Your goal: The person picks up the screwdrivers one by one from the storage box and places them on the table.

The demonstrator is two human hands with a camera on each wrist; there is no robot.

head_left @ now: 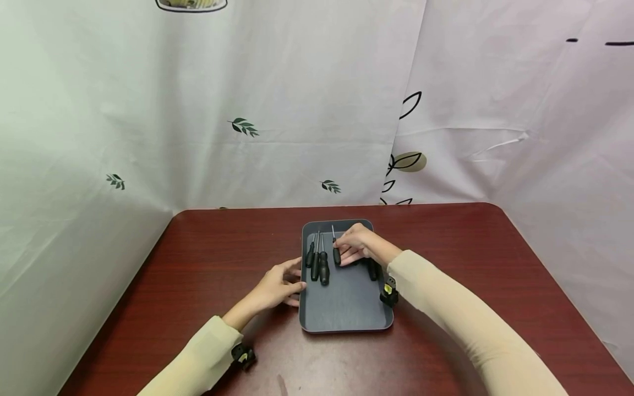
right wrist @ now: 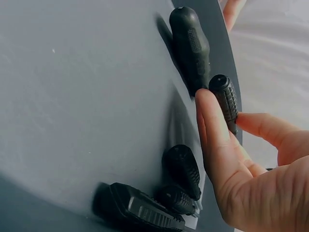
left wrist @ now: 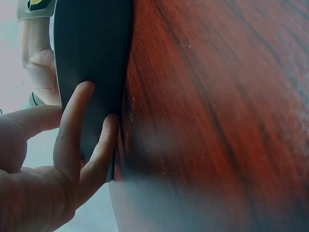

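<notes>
A grey tray lies on the table and holds several black-handled screwdrivers. My right hand pinches one small screwdriver between thumb and fingers, above the upper part of the tray; its thin shaft points away from me. To its left, three screwdrivers lie side by side, among them a thick-handled screwdriver. More black handles lie on the right, partly hidden under my right hand and wrist. My left hand touches the tray's left side, its extended fingers against the outer wall.
The reddish-brown wooden table extends on both sides of the tray. White cloth printed with leaves hangs behind and along the sides. A dark wrist device on the right sleeve hangs over the tray's right rim.
</notes>
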